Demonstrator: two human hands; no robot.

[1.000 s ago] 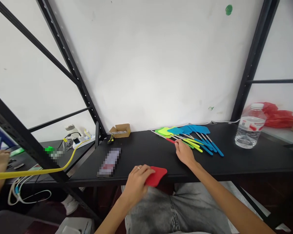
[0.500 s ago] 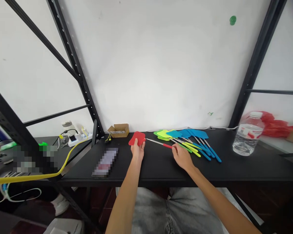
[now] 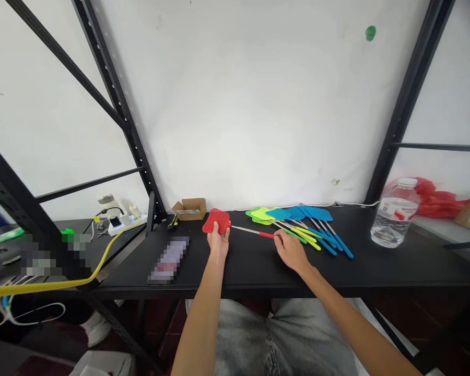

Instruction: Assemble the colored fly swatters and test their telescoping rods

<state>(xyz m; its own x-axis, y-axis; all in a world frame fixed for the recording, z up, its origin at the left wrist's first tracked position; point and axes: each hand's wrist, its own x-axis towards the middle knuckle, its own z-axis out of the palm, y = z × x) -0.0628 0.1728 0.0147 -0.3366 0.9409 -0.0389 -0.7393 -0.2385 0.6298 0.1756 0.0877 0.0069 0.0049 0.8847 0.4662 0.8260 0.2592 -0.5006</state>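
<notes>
My left hand point(image 3: 218, 241) grips a red fly swatter head point(image 3: 215, 219) near its lower edge, thumb on top. In my right hand point(image 3: 290, 248) is the red grip of a swatter handle point(image 3: 267, 235), whose thin metal rod point(image 3: 245, 229) points left at the head. The rod's tip meets the short neck of the head; whether it sits inside cannot be made out. Just beyond my right hand lie several fly swatters, with yellow-green heads point(image 3: 260, 213) and blue heads point(image 3: 317, 213), their handles fanned toward the right front.
A phone point(image 3: 169, 260) lies left on the black table point(image 3: 250, 271), behind it an open cardboard box point(image 3: 193, 210) and a yellow-black tool point(image 3: 173, 223). A water bottle point(image 3: 395, 214) stands right. A yellow cable point(image 3: 102, 261) crosses the left frame post. Power strip point(image 3: 121, 226) at far left.
The red head in my left hand has tilted up a little, showing its mesh. The rod's tip is now closer to the head's neck. Both hands keep their hold.
</notes>
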